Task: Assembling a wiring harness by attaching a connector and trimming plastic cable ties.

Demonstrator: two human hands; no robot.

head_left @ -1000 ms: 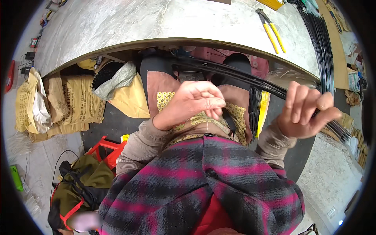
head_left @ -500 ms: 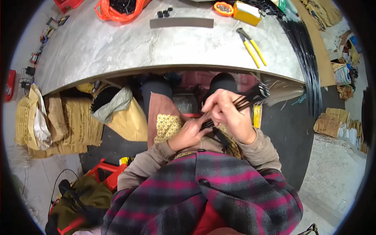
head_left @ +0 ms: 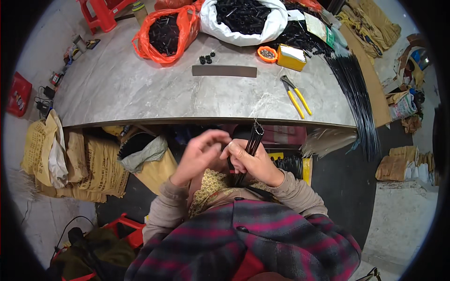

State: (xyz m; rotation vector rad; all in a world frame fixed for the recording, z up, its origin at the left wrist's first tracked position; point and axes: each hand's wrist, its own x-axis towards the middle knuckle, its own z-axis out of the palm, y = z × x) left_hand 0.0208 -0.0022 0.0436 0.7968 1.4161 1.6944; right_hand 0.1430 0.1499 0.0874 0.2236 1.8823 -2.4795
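Note:
A bundle of thin black rods (head_left: 254,140) stands upright over my lap, its upper end showing a small ring of pale wire tips. My right hand (head_left: 255,164) is closed around it, with the thumb and forefinger pointing left. Beside them, my left hand (head_left: 199,157) has its fingers bent and apart from the thumb, slightly blurred, near the right fingertips; I see nothing held in it. The lower part of the bundle disappears behind the right hand and toward my patterned apron (head_left: 208,187).
On the grey table (head_left: 140,93) lie yellow-handled pincers (head_left: 295,96), a dark flat strip (head_left: 224,70), small black parts (head_left: 206,59), a yellow box (head_left: 291,57) and an orange dish (head_left: 267,54). Bags of black tubes (head_left: 243,18) stand behind. Long black rods (head_left: 358,98) overhang the right edge.
The bundle has gone from slanting right to nearly upright in my right hand. My left hand has come off it and moved left and up. My view has tilted up, showing more of the table.

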